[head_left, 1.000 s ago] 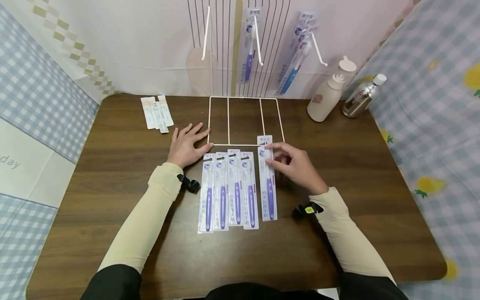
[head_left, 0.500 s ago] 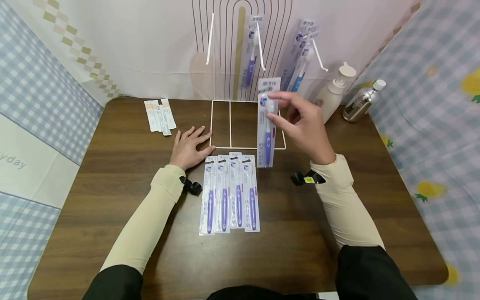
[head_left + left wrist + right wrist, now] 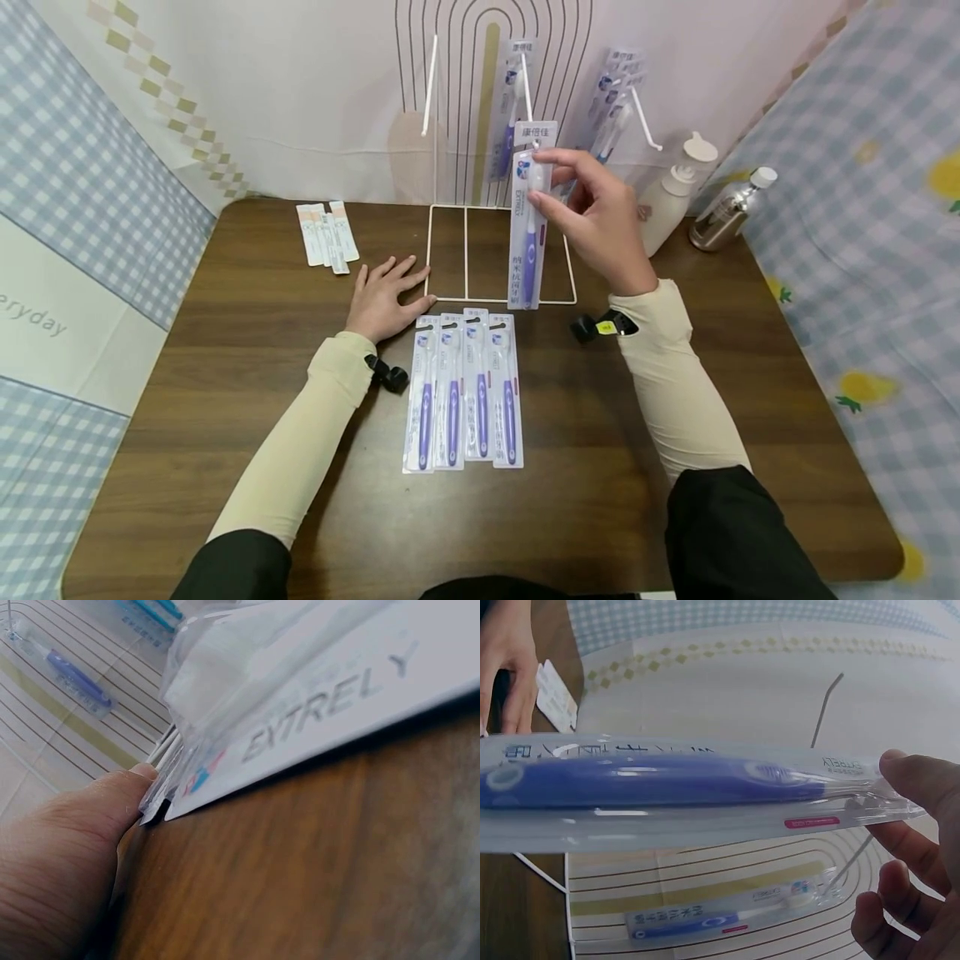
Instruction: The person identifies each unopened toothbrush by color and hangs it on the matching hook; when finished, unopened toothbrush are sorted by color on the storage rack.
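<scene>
My right hand pinches a packaged purple toothbrush near its top, between thumb and fingers. In the head view the pack's top end overlaps the tip of the middle white hook; another packaged toothbrush hangs farther back on that hook. With fingers spread, my left hand rests on the table at the front left corner of the white wire rack base. Several packaged purple toothbrushes lie side by side in front of the rack. In the right wrist view the held toothbrush stretches across the frame.
On the right hook hang several toothbrush packs. A left hook holds nothing. Behind my right hand stand a white pump bottle and a silver bottle. Small white packets lie at the back left.
My right hand has lifted the toothbrush pack from the table and carried it up and back to the middle hook. The left hand stays at the rack's corner.
</scene>
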Motion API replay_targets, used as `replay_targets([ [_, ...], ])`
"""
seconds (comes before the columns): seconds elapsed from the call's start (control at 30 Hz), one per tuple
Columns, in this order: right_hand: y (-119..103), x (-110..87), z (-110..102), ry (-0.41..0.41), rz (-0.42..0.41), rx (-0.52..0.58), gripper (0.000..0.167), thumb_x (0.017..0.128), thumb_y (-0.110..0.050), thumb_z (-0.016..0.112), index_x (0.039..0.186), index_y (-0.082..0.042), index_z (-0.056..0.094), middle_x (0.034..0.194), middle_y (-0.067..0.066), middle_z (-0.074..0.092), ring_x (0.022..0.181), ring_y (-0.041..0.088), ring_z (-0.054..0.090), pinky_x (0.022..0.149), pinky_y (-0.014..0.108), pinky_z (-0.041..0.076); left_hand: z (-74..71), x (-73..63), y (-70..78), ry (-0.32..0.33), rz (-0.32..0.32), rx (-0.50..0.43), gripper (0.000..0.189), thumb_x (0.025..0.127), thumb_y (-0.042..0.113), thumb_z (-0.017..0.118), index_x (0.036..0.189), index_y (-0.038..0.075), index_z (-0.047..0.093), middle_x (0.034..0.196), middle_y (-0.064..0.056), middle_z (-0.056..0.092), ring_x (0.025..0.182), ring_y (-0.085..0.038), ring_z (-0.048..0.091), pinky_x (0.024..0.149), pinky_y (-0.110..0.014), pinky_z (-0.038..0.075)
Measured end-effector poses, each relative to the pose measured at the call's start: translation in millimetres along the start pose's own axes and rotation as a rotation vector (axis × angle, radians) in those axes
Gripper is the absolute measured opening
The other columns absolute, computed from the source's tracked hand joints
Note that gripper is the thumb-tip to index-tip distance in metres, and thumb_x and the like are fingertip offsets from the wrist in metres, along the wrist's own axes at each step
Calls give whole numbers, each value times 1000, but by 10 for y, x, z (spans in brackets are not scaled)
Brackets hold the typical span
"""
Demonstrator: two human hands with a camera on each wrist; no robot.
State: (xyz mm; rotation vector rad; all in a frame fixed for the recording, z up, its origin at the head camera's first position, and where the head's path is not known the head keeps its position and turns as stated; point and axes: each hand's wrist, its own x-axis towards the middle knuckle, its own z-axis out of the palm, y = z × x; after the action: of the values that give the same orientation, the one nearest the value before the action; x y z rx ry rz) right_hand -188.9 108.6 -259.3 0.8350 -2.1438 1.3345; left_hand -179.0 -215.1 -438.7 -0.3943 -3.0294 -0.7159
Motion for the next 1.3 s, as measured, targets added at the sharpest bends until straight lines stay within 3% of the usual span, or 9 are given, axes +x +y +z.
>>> replay_targets([
  [0.33, 273, 318, 200, 23, 148, 18, 41, 94, -14, 83, 133, -11, 72, 97, 5, 70, 58, 13, 43, 55, 25, 35, 12, -32, -18, 8, 10, -15, 63, 102, 58, 61, 159, 31, 51, 171, 0, 35, 160, -32, 21, 127, -62, -2],
  [0.67, 597, 723, 308, 80, 265, -6, 42, 94, -18, 83, 134, -16, 72, 95, -3, 64, 58, 12, 42, 56, 25, 36, 32, -19, -9, 10, 7, -10, 64, 102, 60, 60, 159, 32, 51, 170, 1, 36, 160, -31, 22, 127, -61, -2],
  [0.97, 754, 945, 347, 94, 353, 2, 42, 96, -18, 81, 137, -23, 70, 101, -4, 65, 63, 13, 45, 63, 27, 40, 6, -10, 18, -4, -2, 3, 64, 102, 60, 60, 160, 33, 50, 171, 2, 34, 160, -30, 20, 128, -60, -3],
  [1.17, 804, 1018, 378, 94, 361, 21, 44, 96, -16, 81, 138, -21, 69, 104, -5, 65, 71, 13, 48, 67, 26, 39, -7, -14, 9, 1, 1, 8, 65, 102, 60, 61, 160, 32, 50, 171, 2, 34, 160, -30, 21, 128, -60, -2],
  [1.3, 798, 1025, 363, 93, 321, 54, 44, 95, -11, 80, 138, -14, 69, 121, -1, 61, 64, 8, 42, 64, 24, 40, -2, 2, -4, 12, 2, 2, 65, 102, 60, 61, 159, 33, 51, 171, 3, 34, 160, -30, 21, 128, -60, -2],
])
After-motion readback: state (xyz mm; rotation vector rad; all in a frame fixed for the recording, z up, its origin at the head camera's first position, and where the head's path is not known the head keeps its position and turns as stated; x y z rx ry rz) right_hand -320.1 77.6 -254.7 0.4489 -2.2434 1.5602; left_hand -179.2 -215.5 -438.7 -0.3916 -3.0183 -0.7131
